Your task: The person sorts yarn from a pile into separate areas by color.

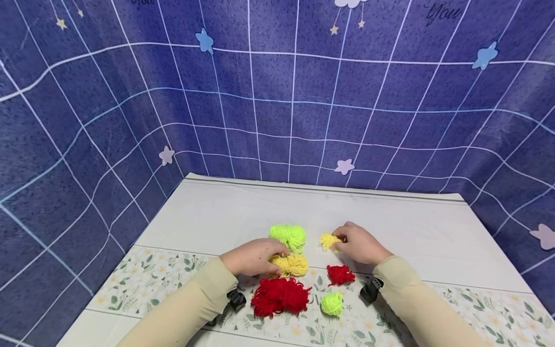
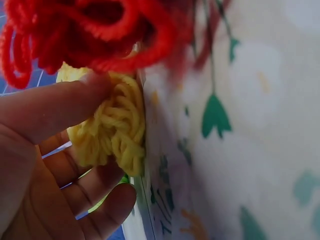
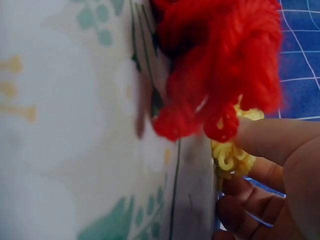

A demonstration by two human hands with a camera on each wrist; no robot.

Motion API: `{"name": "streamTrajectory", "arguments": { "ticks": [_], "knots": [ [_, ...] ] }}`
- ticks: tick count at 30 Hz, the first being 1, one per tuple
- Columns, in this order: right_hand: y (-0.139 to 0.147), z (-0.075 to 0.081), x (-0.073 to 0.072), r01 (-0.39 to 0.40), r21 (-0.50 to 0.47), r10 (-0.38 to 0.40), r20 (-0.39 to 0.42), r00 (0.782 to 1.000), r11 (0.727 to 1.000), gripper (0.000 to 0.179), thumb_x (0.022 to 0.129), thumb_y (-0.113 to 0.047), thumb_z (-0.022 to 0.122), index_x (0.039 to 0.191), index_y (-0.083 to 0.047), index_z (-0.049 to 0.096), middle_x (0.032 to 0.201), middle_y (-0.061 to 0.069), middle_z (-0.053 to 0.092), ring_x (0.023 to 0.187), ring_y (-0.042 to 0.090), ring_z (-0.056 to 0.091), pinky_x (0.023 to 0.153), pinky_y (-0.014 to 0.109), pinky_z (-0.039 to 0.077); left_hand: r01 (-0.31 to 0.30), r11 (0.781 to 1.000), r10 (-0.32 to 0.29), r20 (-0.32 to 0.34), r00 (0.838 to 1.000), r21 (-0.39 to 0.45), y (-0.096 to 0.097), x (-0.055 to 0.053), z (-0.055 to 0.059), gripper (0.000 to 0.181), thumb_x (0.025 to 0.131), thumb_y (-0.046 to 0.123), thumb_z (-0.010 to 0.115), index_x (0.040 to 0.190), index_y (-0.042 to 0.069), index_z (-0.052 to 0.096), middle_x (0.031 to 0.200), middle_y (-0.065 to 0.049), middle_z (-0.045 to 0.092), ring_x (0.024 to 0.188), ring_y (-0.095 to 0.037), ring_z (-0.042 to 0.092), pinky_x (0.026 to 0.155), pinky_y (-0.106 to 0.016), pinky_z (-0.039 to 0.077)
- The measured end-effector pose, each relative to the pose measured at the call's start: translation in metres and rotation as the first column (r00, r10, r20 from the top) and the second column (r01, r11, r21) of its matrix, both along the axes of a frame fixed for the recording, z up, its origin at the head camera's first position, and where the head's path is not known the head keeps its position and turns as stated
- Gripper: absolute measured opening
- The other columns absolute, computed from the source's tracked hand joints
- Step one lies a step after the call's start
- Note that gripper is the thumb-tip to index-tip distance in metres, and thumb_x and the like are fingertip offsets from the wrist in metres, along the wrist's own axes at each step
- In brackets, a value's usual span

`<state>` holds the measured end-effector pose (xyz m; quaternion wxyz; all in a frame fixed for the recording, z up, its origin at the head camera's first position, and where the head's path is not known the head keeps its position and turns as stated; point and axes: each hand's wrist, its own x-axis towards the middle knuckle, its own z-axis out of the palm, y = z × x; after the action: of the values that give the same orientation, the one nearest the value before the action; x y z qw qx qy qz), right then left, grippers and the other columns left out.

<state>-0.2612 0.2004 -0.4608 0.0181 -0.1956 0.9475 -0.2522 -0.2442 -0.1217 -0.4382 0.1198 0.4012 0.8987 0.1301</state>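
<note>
My left hand [image 1: 257, 257] holds the larger yellow yarn bundle [image 1: 295, 265] on the table, thumb on the near side and fingers behind it. In the left wrist view, the thumb lies across the yellow loops [image 2: 117, 120]. Farther right, my right hand [image 1: 361, 242] pinches a small yellow yarn bundle [image 1: 328, 241] between thumb and fingers. The right wrist view shows part of that bundle [image 3: 232, 157] behind red yarn [image 3: 225, 60]. A large red yarn bundle [image 1: 279, 296] lies just in front of the left hand. A smaller red one [image 1: 340, 274] sits in front of the right.
A large neon green yarn bundle [image 1: 288, 237] lies behind the larger yellow one. A small neon green ball [image 1: 332, 304] is nearest the front on the right. The white table [image 1: 243, 202] has a floral band [image 1: 165, 277]. A blue gridded curtain [image 1: 277, 111] surrounds the back and sides.
</note>
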Motion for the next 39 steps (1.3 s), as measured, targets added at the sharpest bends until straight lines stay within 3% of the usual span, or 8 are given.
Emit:
{"name": "streamTrajectory", "arguments": {
  "ticks": [4, 10, 18, 29, 39],
  "knots": [
    [-0.002, 0.001, 0.002, -0.007, 0.014, 0.007, -0.010, 1.000, 1.000, 0.020, 0.091, -0.024, 0.077, 0.108, -0.014, 0.074, 0.093, -0.006, 0.055, 0.079, 0.013, 0.051, 0.075, 0.034, 0.046, 0.018, 1.000, -0.018, -0.026, 1.000, 0.002, 0.000, -0.001, -0.001, 0.035, 0.093, 0.026, 0.076, 0.126, 0.017, 0.068, 0.121, 0.006, 0.064, 0.100, -0.006, 0.056, 0.090, -0.028, 0.049],
    [-0.004, 0.005, 0.005, -0.025, 0.014, 0.026, -0.046, 0.999, 1.000, 0.015, 0.089, -0.022, 0.078, 0.101, -0.016, 0.071, 0.085, -0.007, 0.055, 0.075, 0.014, 0.049, 0.069, 0.034, 0.043, 0.023, 1.000, -0.023, -0.028, 0.999, 0.014, 0.000, -0.001, 0.001, 0.034, 0.093, 0.023, 0.077, 0.125, 0.016, 0.069, 0.123, 0.004, 0.064, 0.109, -0.008, 0.058, 0.095, -0.028, 0.048],
    [0.005, 0.011, 0.012, -0.009, -0.008, 0.009, -0.068, 0.998, 1.000, 0.014, 0.090, -0.026, 0.077, 0.098, -0.017, 0.071, 0.081, -0.007, 0.054, 0.072, 0.013, 0.049, 0.067, 0.034, 0.043, 0.026, 0.999, -0.026, -0.006, 1.000, 0.030, 0.003, 0.000, 0.001, 0.032, 0.093, 0.023, 0.076, 0.124, 0.017, 0.069, 0.121, 0.006, 0.064, 0.106, -0.007, 0.058, 0.092, -0.028, 0.049],
    [0.052, 0.021, 0.028, 0.022, -0.039, -0.025, -0.080, 0.997, 0.999, 0.014, 0.091, -0.021, 0.076, 0.104, -0.017, 0.071, 0.085, -0.008, 0.058, 0.072, 0.013, 0.049, 0.065, 0.032, 0.043, 0.026, 0.999, -0.026, -0.009, 1.000, 0.026, 0.003, -0.001, 0.000, 0.031, 0.093, 0.023, 0.076, 0.123, 0.018, 0.069, 0.118, 0.007, 0.064, 0.103, -0.005, 0.057, 0.091, -0.027, 0.049],
    [0.101, 0.023, 0.041, 0.073, 0.005, -0.073, -0.079, 0.994, 0.997, 0.015, 0.091, -0.018, 0.076, 0.104, -0.016, 0.069, 0.081, -0.008, 0.055, 0.070, 0.011, 0.048, 0.062, 0.029, 0.041, 0.023, 1.000, -0.023, -0.017, 1.000, 0.021, 0.001, -0.001, -0.002, 0.031, 0.093, 0.025, 0.076, 0.123, 0.018, 0.069, 0.118, 0.007, 0.064, 0.100, -0.005, 0.056, 0.089, -0.027, 0.049]
  ]
}}
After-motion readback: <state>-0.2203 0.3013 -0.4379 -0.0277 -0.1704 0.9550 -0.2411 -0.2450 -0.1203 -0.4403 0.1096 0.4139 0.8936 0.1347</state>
